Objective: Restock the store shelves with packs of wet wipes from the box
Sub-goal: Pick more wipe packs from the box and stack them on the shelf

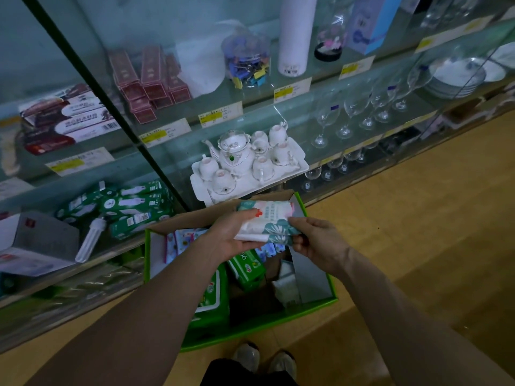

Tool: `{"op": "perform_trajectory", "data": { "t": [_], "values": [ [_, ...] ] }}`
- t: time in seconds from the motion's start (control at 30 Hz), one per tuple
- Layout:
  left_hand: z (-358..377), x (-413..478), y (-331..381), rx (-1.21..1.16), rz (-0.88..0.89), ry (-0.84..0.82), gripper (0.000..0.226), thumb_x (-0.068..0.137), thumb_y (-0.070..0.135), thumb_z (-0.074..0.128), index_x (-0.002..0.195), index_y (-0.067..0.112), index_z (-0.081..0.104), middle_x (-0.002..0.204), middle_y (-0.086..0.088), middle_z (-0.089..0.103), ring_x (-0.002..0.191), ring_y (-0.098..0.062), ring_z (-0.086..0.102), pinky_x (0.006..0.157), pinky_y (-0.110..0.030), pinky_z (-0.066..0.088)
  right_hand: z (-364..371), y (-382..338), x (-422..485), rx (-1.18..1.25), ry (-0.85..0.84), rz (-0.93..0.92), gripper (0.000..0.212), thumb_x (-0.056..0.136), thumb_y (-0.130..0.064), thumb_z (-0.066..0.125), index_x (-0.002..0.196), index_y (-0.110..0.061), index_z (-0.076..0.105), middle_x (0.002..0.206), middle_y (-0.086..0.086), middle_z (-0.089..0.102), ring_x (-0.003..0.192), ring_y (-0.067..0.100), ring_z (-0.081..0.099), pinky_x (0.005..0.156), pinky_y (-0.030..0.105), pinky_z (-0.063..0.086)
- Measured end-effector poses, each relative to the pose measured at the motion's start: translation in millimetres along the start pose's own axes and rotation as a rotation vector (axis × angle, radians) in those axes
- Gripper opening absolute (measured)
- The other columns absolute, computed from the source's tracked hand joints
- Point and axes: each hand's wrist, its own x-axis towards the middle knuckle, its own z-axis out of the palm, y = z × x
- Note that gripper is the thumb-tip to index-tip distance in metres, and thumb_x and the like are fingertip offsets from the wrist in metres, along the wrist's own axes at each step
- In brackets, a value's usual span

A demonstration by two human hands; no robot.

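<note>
Wood floor (404,232) carries a green box (278,319) just beyond the person's shoes (264,358), with more packs (246,267) inside. Over the box, the left hand (228,235) curls round a wipes pack (267,221) from beneath, and the right hand (317,243) pinches its right end. Beyond, glass shelves (309,126) hold a tea set (245,160) and wine glasses (348,112).

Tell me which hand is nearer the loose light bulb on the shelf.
Left. The left hand grips the wipes pack to the right of the light bulb; the right hand pinches the pack's far end, farther from it.
</note>
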Motion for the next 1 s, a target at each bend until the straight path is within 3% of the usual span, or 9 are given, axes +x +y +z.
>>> {"op": "perform_trajectory", "data": {
  "t": [0.1,0.17,0.23,0.3,0.43,0.5,0.63,0.83,1.0],
  "values": [
    [3.9,1.0,6.4,0.016,0.013,-0.038,0.015,0.094,0.013,0.057,0.107,0.005,0.06,0.104,-0.017,0.067,0.088,-0.028,0.063,0.082,-0.046,0.051,0.8,-5.3,0.2,-0.052,0.118,-0.029,0.023,0.097,-0.009,0.052,0.074,-0.007,0.055,0.058,0.007,0.045,0.041,0.009,0.041,0.041,0.017,0.044],
    [7.8,1.6,11.0,0.081,0.033,-0.05,0.018,0.095,0.013,0.057,0.111,0.007,0.059,0.107,-0.016,0.066,0.089,-0.029,0.063,0.082,-0.048,0.052,0.7,-4.9,3.3,-0.305,0.247,-0.079,0.025,0.098,-0.013,0.051,0.074,-0.009,0.054,0.062,0.008,0.048,0.05,0.015,0.045,0.046,0.024,0.044],
    [11.4,-1.2,17.2,0.192,0.076,-0.058,0.015,0.096,0.012,0.055,0.111,0.012,0.057,0.099,-0.013,0.066,0.084,-0.027,0.063,0.076,-0.046,0.054,1.7,-6.1,4.8,-0.587,0.352,-0.115,0.022,0.097,-0.02,0.047,0.083,-0.008,0.058,0.078,0.013,0.056,0.068,0.023,0.053,0.061,0.032,0.047],
    [13.1,-4.8,22.7,0.251,0.099,-0.102,0.021,0.096,0.01,0.054,0.117,0.015,0.054,0.102,-0.012,0.066,0.085,-0.027,0.064,0.074,-0.048,0.054,6.8,-12.2,0.9,-0.596,0.382,-0.072,0.034,0.098,-0.033,0.042,0.103,-0.004,0.058,0.099,0.015,0.058,0.089,0.03,0.058,0.077,0.04,0.052],
    [23.7,-19.9,32.5,0.336,0.114,-0.187,0.017,0.096,0.011,0.053,0.112,0.015,0.055,0.099,-0.012,0.066,0.081,-0.027,0.065,0.07,-0.045,0.057,18.9,-24.5,-19.5,-0.502,0.343,0.05,0.066,0.098,-0.057,0.025,0.113,0.0,0.055,0.108,0.02,0.063,0.087,0.029,0.065,0.046,0.024,0.048],
    [32.6,-27.4,35.8,0.415,0.113,-0.206,0.009,0.096,0.019,0.054,0.104,0.016,0.057,0.094,-0.011,0.065,0.076,-0.026,0.065,0.061,-0.041,0.058,19.6,-27.2,-30.6,-0.542,0.378,-0.001,0.062,0.101,-0.052,0.022,0.111,0.002,0.053,0.099,0.02,0.063,0.076,0.028,0.065,0.036,0.019,0.04],
    [53.4,-38.8,42.9,0.65,0.186,-0.217,0.02,0.095,0.039,0.055,0.098,0.019,0.057,0.082,-0.006,0.063,0.066,-0.02,0.06,0.055,-0.027,0.048,13.0,-38.5,-59.0,-0.535,0.482,-0.112,0.051,0.103,-0.043,0.023,0.105,0.001,0.049,0.074,0.013,0.057,0.05,0.018,0.055,0.034,0.019,0.036],
    [101.7,-75.7,57.2,0.831,0.209,-0.351,0.029,0.094,0.041,0.057,0.099,0.012,0.06,0.087,-0.01,0.064,0.068,-0.022,0.058,0.061,-0.028,0.041,-3.6,-63.0,-116.5,-0.611,0.659,-0.204,0.042,0.105,-0.028,0.027,0.102,0.002,0.055,0.064,0.01,0.053,0.047,0.016,0.047,0.034,0.017,0.033],
    [152.4,-125.6,57.0,1.002,0.225,-0.534,0.024,0.097,0.04,0.05,0.087,0.019,0.054,0.073,-0.003,0.056,0.06,-0.015,0.051,0.057,-0.025,0.035,-24.7,-81.0,-182.2,-0.755,0.883,-0.245,0.026,0.103,-0.019,0.033,0.095,-0.007,0.054,0.089,0.014,0.052,0.069,0.022,0.048,0.061,0.028,0.038]
  ]
}}
